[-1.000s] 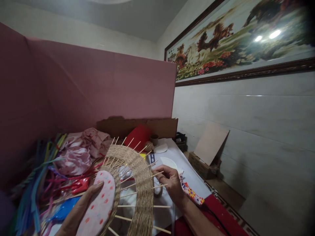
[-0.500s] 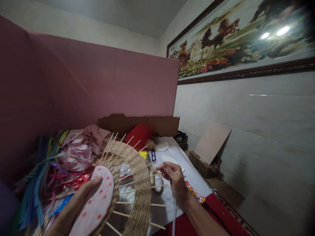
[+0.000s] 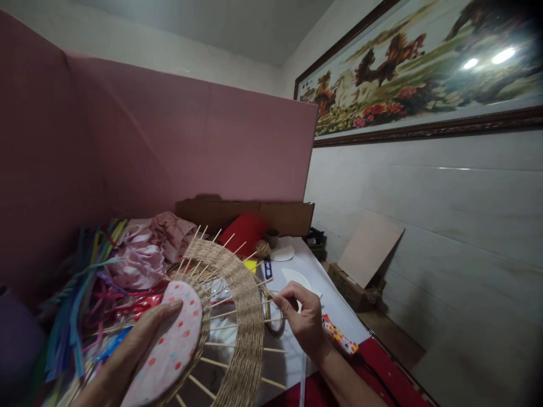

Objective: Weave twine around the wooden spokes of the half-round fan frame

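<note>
My left hand (image 3: 142, 333) grips a round piece with a pink dotted cloth centre (image 3: 176, 333), its thumb on the cloth and its other fingers hidden beneath. Around that centre runs a woven straw ring (image 3: 248, 305), with thin wooden sticks poking out past its outer edge. At the ring's right edge is my right hand (image 3: 299, 311), thumb and index finger pinched together beside the stick ends. A thin strand seems to run from these fingertips to the ring. Scissors (image 3: 276, 325) lie behind the sticks, partly covered.
Coloured strips (image 3: 70, 316) and crumpled pink cloth (image 3: 138, 260) are heaped at the left. On the white table (image 3: 316, 282) are a white cut piece (image 3: 283, 252) and a small dark cup (image 3: 271, 237). A dotted item (image 3: 339, 334) lies right of my right hand.
The view has shifted slightly, so most things sit a little further right. My right hand has turned, its fingers curled closer together by the ring's edge. My left hand keeps its hold.
</note>
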Demonstrator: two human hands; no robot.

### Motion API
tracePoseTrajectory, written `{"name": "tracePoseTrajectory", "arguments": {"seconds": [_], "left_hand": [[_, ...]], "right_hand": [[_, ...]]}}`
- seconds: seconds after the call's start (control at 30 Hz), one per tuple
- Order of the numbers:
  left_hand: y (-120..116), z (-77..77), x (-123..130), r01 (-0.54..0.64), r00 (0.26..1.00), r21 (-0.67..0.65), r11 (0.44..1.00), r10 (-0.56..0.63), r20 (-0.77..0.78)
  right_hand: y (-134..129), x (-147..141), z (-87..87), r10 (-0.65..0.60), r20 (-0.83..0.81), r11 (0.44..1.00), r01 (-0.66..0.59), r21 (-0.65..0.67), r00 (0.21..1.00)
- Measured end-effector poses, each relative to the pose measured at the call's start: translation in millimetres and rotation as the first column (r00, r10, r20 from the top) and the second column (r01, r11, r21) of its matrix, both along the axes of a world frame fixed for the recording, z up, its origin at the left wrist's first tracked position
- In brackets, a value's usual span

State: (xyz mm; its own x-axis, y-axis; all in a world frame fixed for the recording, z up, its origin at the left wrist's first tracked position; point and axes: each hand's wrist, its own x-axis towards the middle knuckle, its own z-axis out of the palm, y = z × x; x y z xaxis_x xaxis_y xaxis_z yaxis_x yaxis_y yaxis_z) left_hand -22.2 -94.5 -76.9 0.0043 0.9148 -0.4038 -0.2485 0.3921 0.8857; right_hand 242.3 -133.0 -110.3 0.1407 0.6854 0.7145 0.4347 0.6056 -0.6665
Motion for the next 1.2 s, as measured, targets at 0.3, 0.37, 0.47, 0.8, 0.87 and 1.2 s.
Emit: {"name": "tracePoseTrajectory", "arguments": {"seconds": [0.3, 0.37, 0.47, 0.8, 0.87, 1.2], "left_hand": [[-16.6, 17.2, 5.8, -0.023, 0.995, -0.068, 0.997, 0.029, 0.092], [-18.3, 19.7, 6.7, -0.034, 0.994, -0.073, 0.997, 0.041, 0.101], [-17.7, 19.4, 6.6, -0.048, 0.990, -0.074, 0.996, 0.057, 0.128], [-16.2, 12.0, 6.4, -0.078, 0.985, -0.050, 0.996, 0.085, 0.147], [-17.0, 12.3, 7.1, -0.076, 0.985, -0.053, 0.996, 0.083, 0.150], [-17.5, 13.8, 5.1, -0.090, 0.983, -0.022, 0.996, 0.092, 0.157]], "right_hand": [[-4.9, -0.9, 0.4, 0.077, 0.038, 0.997, -0.078, 0.004, 0.996], [-3.1, 1.0, 0.2, 0.090, -0.032, 0.995, -0.091, -0.037, 0.995], [-0.3, 3.3, -1.3, 0.134, -0.155, 0.984, -0.150, -0.097, 0.979], [7.3, -3.4, -12.1, 0.269, -0.479, 0.905, -0.390, -0.170, 0.835], [8.9, -4.9, -13.7, 0.276, -0.514, 0.886, -0.422, -0.191, 0.812], [-0.8, -8.9, -3.8, 0.222, -0.380, 0.912, -0.329, -0.243, 0.898]]}}
